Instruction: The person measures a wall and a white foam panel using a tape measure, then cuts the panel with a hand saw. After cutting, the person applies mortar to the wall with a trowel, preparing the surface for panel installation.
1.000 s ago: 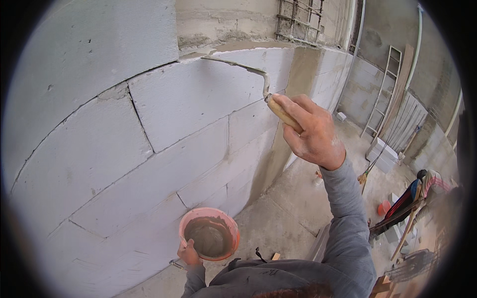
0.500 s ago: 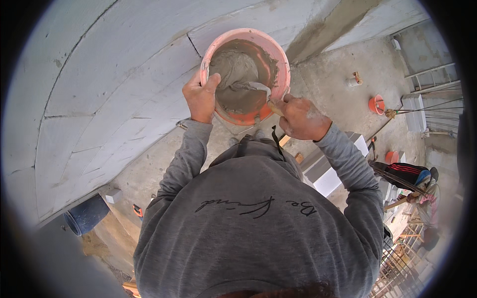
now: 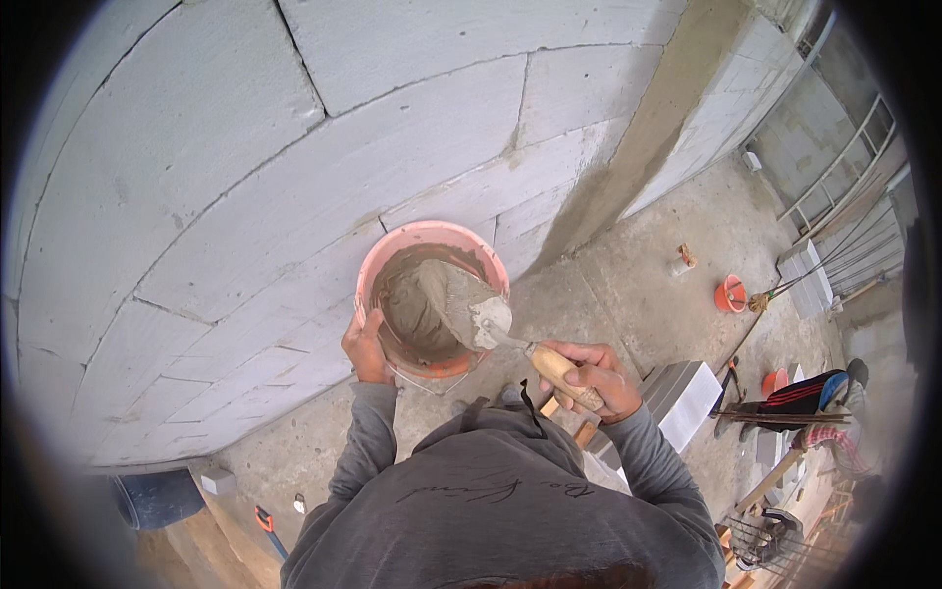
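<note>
My left hand [image 3: 368, 349] grips the near left rim of a pink-orange bucket [image 3: 376, 257], its thumb over the edge. Wet grey mortar [image 3: 407, 306] lies inside the bucket. Wrapped round the wooden handle of a trowel [image 3: 561, 373], my right hand [image 3: 603, 378] is to the right of the bucket. The trowel's blade is loaded with mortar and rests over the bucket's right part, its far portion covered by the load.
A wall of pale blocks [image 3: 422, 128] rises beside the bucket, with a grey mortared strip [image 3: 653, 128]. Stacked blocks [image 3: 677, 398], an orange bucket [image 3: 730, 294] and a ladder [image 3: 834, 187] stand right. Another person [image 3: 834, 437] bends at far right. A dark barrel [image 3: 162, 499] is lower left.
The trowel has come up out of the mortar with a load on its blade. The bucket appears lower and further left in view, and more of the wall shows.
</note>
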Tool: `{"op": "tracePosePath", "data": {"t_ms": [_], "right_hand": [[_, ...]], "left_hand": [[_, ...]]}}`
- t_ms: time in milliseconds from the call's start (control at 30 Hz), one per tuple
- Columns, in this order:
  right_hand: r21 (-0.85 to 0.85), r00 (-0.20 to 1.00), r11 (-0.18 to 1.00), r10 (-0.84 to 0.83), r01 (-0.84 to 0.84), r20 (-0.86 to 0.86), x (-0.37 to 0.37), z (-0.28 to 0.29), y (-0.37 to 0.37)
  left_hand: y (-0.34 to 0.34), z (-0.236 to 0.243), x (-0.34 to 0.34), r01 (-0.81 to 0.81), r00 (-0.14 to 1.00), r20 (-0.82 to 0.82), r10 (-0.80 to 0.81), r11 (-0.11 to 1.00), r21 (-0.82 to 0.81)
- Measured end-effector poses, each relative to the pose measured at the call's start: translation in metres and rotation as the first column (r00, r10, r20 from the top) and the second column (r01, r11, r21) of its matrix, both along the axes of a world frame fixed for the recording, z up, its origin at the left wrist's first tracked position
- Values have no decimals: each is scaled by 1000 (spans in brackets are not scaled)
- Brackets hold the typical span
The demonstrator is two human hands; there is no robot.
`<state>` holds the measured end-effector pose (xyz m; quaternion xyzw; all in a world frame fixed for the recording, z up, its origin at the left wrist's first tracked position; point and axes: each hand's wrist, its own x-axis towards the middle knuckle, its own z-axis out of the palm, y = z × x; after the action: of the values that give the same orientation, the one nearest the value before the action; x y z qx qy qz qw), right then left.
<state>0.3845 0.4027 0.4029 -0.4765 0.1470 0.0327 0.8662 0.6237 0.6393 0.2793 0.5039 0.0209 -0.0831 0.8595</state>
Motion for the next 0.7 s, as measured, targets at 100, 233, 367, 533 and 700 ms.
{"op": "tracePosePath", "data": {"t_ms": [100,233,367,533,700], "right_hand": [[-284,935,921,-175,266,308,11,78,-24],[-652,663,146,-37,744,748,69,179,-75],[-445,675,-618,195,648,711,141,266,-102],[-547,858,-718,138,430,494,172,268,-93],[-538,777,-660,113,525,620,162,295,-90]], "left_hand": [[14,-7,-12,-84,996,-33,88,992,99],[36,-24,-24,-181,983,23,183,926,331],[48,-18,-46,-228,972,5,234,944,239],[54,-10,-69,-277,957,-2,291,914,296],[68,-23,-71,-280,955,-40,292,941,190]]}}
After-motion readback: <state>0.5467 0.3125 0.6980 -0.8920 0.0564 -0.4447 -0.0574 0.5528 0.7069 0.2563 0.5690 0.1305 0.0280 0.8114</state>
